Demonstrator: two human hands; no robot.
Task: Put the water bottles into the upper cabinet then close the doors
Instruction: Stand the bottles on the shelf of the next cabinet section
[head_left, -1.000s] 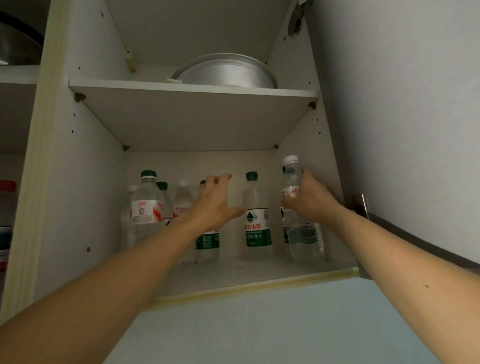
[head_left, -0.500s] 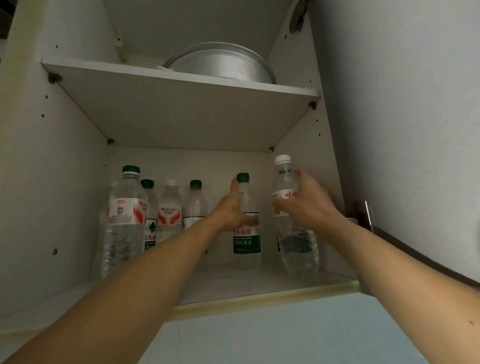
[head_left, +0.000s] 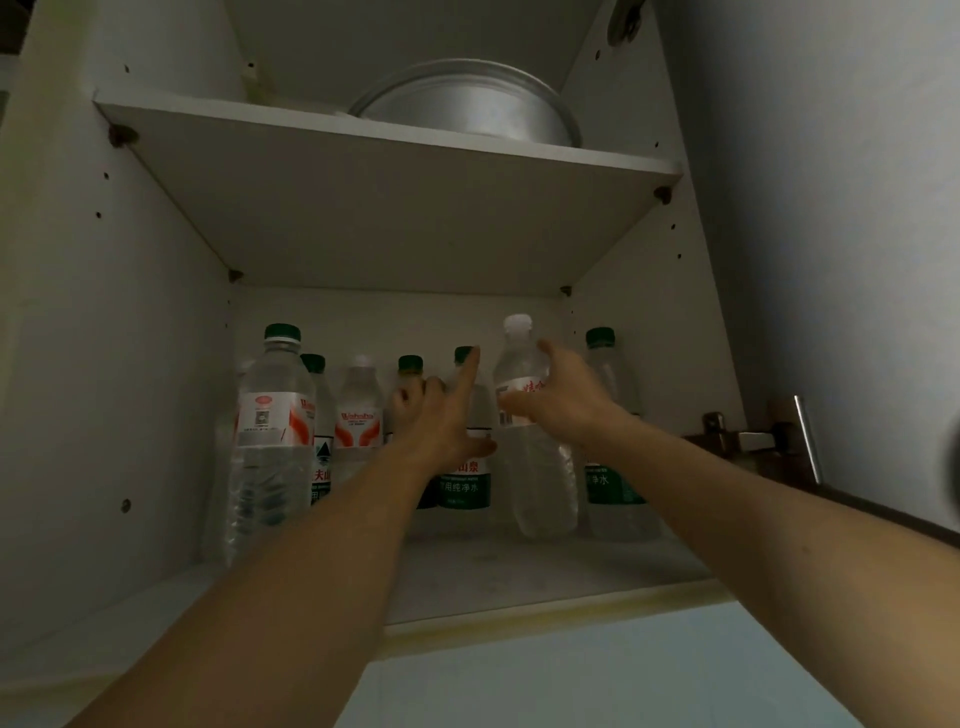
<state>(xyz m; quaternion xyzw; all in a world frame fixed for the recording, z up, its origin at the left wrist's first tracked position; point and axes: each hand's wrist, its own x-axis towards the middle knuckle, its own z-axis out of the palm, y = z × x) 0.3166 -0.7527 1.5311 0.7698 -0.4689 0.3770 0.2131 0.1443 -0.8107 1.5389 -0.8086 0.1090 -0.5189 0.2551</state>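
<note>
Bottles of water stand in a row on the lower shelf of my upper cabinet, most toward its back edge. Nearest the left wall, a tall green-capped bottle with a red-and-white label; behind it a second green-capped bottle, then a white-capped red-label bottle. Centre: two green-label bottles, one largely hidden by my left hand, the other just beside it; my left grip is loose, index finger extended up along that bottle's neck, clasping nothing that I can see. Right of centre: a white-capped clear bottle, upright, with my right hand spread open against its side, fingers relaxed rather than wrapped. Near the right wall, one more green-capped bottle. Upper shelf: one metal pan. Right door stands open, hinge exposed.
</note>
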